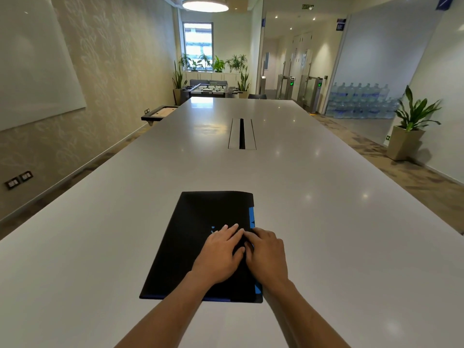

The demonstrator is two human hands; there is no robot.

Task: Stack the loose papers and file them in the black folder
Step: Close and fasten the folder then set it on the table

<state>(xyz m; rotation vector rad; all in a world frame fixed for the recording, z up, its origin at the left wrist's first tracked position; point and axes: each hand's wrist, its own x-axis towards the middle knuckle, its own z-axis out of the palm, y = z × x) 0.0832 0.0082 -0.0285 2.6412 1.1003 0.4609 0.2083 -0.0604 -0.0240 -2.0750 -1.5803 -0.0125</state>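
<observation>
Under both hands lies the black folder (200,247), shut and flat on the white counter (326,222), its near edge close to the person's side. Blue shows along its right edge and in a thin strip at its near edge. No loose papers show anywhere on the counter.

The left hand (221,252) rests palm down on the folder's cover, fingers stretched out flat and pointing away and slightly right; it grips nothing. Just right of it, touching at the fingertips, the right hand (267,254) also lies on the cover near the blue right edge, its fingers bent a little and angled left toward the left hand. Whether those fingers pinch anything at the edge cannot be told. Both bare forearms run back toward the bottom of the frame.

Beyond the hands, well apart from the folder, a cable hatch (241,133) is set in the middle of the counter. Farther still, past the counter's end, stands a foosball table (211,89) with potted plants behind it by a window. Far right of the right hand, a potted plant (411,126) stands on the floor, with stacked water bottles (361,101) behind it. Left of the left hand, a whiteboard (32,64) hangs on the wall.
</observation>
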